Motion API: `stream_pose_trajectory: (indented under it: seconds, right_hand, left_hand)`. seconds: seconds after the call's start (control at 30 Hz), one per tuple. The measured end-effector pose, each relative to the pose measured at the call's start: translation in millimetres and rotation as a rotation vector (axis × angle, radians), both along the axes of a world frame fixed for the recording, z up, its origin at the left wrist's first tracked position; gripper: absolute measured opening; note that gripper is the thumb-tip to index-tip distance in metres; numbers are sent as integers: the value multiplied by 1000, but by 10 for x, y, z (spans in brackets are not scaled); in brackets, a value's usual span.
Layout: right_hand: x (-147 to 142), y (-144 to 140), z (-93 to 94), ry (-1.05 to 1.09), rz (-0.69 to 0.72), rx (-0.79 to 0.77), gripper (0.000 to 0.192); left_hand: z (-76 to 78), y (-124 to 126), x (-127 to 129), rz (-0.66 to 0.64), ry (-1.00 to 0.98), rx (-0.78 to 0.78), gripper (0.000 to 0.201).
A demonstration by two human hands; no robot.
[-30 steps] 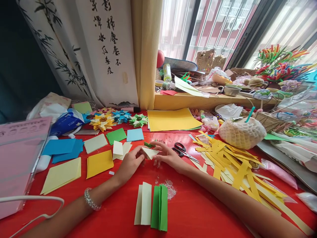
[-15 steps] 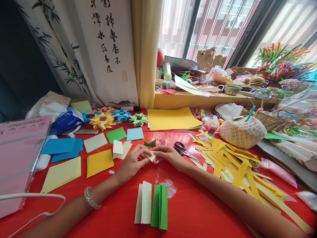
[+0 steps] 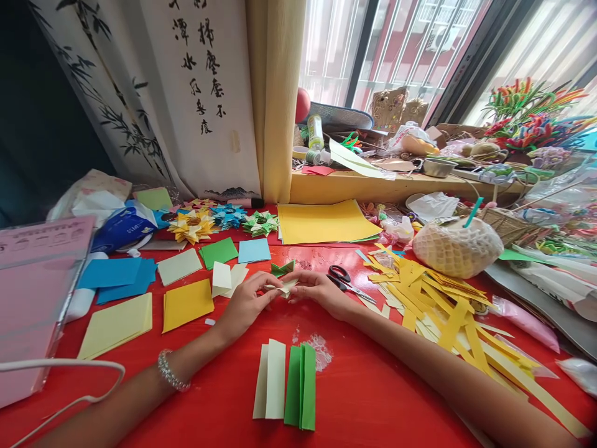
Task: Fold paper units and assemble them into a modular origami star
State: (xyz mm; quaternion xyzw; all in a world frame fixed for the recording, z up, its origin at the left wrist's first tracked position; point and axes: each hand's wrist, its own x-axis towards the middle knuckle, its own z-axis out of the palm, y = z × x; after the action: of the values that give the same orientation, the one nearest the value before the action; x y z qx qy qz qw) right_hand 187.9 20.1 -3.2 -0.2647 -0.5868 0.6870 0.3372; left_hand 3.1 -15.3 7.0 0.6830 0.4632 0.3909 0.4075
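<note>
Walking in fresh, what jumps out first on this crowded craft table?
The bright red table, where the left hand and right hand pinch a small cream folded paper at the centre. To the right sprawls a heap of yellow paper strips; near the front edge lie folded cream and green papers.

We see a glossy red table [image 3: 373, 398] crowded with craft paper. Near its front edge lie a folded cream strip [image 3: 270, 387] and a folded green strip [image 3: 301, 387], side by side. To the left lie flat squares of paper: pale yellow [image 3: 116, 325], deep yellow [image 3: 187, 304], blue [image 3: 114, 279], cream [image 3: 180, 267], green [image 3: 219, 252] and light blue [image 3: 254, 250]. Behind them sit folded paper stars [image 3: 192, 228] in yellow, blue and green. A stack of yellow sheets [image 3: 326, 222] lies at the back. Black-handled scissors [image 3: 342, 281] rest mid-table, beside a heap of yellow paper strips [image 3: 448, 311]. Further right sits a round thing in white foam netting [image 3: 457, 247].
</note>
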Motion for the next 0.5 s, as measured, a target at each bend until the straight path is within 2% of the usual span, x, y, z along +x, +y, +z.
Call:
stream_pose_trajectory:
  seconds: [0.27,0.5]
  right_hand:
    - [6,3,0,25,-9,-64,36]
    - [-15,14,-43,3,-100,-31,22]
  left_hand:
    - [-11,1,-16,13,14,-67,25]
    - [39,-34,-4,67,155,147,23]
